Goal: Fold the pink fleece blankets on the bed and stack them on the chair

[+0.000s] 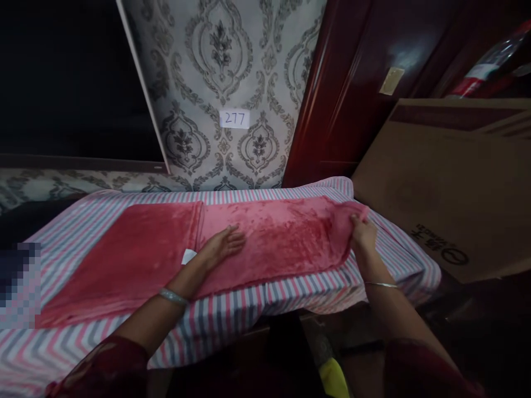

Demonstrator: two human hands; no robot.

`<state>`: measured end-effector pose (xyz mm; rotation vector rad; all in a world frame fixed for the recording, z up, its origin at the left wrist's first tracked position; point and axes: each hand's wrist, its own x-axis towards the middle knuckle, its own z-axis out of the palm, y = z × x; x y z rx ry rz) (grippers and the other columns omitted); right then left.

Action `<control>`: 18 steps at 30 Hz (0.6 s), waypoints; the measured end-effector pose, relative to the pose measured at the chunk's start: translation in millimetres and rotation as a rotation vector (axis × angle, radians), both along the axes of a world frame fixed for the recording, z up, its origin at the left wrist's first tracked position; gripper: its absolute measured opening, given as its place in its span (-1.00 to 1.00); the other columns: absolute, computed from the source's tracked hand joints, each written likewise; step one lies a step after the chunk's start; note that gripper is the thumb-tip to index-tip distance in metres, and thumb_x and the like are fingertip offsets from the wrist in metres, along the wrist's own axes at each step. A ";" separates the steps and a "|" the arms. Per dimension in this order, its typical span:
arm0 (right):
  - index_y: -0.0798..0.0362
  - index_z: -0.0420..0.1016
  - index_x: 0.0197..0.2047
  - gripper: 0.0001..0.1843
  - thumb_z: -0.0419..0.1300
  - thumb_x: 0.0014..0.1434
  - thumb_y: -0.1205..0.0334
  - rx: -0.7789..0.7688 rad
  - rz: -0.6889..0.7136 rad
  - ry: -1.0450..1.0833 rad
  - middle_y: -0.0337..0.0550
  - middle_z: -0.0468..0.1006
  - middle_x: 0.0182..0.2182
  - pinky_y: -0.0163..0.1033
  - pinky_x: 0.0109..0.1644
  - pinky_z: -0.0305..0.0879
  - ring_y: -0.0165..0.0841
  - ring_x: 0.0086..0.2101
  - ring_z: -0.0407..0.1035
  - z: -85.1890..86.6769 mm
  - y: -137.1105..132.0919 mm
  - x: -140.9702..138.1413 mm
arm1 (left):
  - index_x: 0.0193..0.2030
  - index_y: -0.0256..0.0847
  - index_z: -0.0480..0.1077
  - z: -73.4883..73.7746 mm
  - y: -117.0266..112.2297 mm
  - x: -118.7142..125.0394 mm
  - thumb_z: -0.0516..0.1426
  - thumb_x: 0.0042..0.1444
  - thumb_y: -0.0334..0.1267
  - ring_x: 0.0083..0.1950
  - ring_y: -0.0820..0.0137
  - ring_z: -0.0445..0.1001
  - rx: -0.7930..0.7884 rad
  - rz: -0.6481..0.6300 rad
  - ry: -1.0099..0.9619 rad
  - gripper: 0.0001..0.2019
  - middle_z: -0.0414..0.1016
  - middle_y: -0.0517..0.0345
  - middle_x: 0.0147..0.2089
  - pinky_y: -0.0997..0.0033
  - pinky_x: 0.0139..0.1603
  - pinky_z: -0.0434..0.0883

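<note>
A plush pink-red blanket (274,237) lies in a long folded strip on the striped cloth, with a thicker folded part (136,243) at its left end. My left hand (226,243) is over the blanket just right of that fold, fingers stretched out and holding nothing. At the far right end, my right hand (363,235) grips the blanket's edge, which is raised and curls over. A small white tag (188,256) shows beside my left wrist, at the fold.
A pink, grey and white striped cloth (232,298) covers the table. A television (74,83) stands at the back left. On the right are a large cardboard box (448,182) and a bottle (489,66). Something yellow (334,378) is below the table edge.
</note>
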<state>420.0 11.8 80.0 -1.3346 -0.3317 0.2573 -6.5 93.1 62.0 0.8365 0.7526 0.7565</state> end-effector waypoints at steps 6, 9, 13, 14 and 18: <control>0.15 0.63 -0.16 -0.60 0.20 0.08 0.03 -0.056 0.473 -0.672 -0.11 0.66 -0.31 -0.09 -0.09 0.43 -0.21 -0.29 0.49 38.7 18.3 -125.4 | 0.11 -0.21 0.29 8.0 20.7 -2.6 0.04 0.34 -0.18 -0.11 0.22 0.64 -0.116 0.102 -0.129 -0.73 0.59 -0.09 -0.08 0.10 0.13 0.49; 0.08 0.62 0.02 -0.59 0.12 0.22 0.09 -0.070 0.709 -0.871 -0.05 0.68 -0.06 -0.04 0.07 0.43 -0.13 -0.06 0.53 24.5 2.7 -185.0 | 0.07 -0.18 0.27 6.5 28.5 0.9 0.02 0.34 -0.20 -0.13 0.24 0.64 -0.127 0.160 -0.127 -0.78 0.58 -0.08 -0.08 0.11 0.13 0.48; 0.03 0.58 0.13 -0.53 0.10 0.17 0.33 -0.214 0.936 -1.066 -0.02 0.67 -0.02 0.01 0.06 0.46 -0.11 -0.05 0.56 -18.5 -24.5 -224.4 | -0.04 -0.17 0.30 0.9 36.9 6.6 0.04 0.31 -0.22 -0.23 0.29 0.62 -0.111 0.186 -0.057 -0.85 0.58 -0.07 -0.12 0.17 0.04 0.52; 0.02 0.57 0.14 -0.50 0.10 0.15 0.38 -0.222 0.968 -1.094 -0.02 0.67 -0.02 0.01 0.07 0.46 -0.12 -0.05 0.56 -28.6 -29.8 -227.7 | -0.06 -0.18 0.32 -0.5 38.7 8.0 0.06 0.30 -0.21 -0.26 0.30 0.61 -0.098 0.183 -0.030 -0.86 0.58 -0.06 -0.13 0.20 0.00 0.53; -0.02 0.53 0.20 -0.38 0.07 0.09 0.47 -0.122 0.987 -1.117 -0.05 0.63 0.06 0.01 0.15 0.44 -0.18 0.04 0.53 -50.9 -40.7 -228.2 | 0.00 -0.19 0.36 -4.0 46.2 16.0 0.16 0.23 -0.19 -0.35 0.32 0.57 -0.046 0.210 0.047 -0.76 0.57 0.00 -0.24 0.25 -0.16 0.56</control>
